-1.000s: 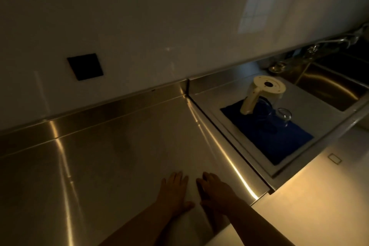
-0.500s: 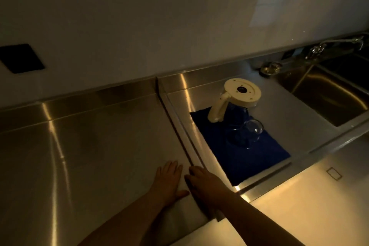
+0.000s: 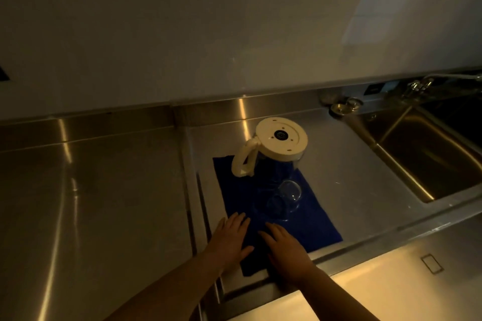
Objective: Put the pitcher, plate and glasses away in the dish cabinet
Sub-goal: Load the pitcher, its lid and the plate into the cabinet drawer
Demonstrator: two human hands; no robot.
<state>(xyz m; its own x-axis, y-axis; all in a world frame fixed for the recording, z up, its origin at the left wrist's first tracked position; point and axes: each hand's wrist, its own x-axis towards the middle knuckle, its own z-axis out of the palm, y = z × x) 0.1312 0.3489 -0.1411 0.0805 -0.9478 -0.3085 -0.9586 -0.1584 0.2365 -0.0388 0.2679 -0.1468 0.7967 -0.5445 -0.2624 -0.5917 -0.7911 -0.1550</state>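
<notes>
Both hands, left hand (image 3: 229, 236) and right hand (image 3: 287, 247), were flat, fingers straight and holding nothing, over the near edge of the blue cloth (image 3: 318, 219), glasses (image 3: 284, 197) just beyond, upturned pitcher (image 3: 271, 148) furthest; nothing picked up yet, next move likely a grasp on a glass.

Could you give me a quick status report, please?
Left hand, right hand open, empty. Pitcher, glasses on blue cloth. Nothing blocking.

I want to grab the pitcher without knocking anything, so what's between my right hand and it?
In the head view, clear glasses stand upside down on the blue cloth between the right hand and the pitcher. How many is hard to tell.
</notes>
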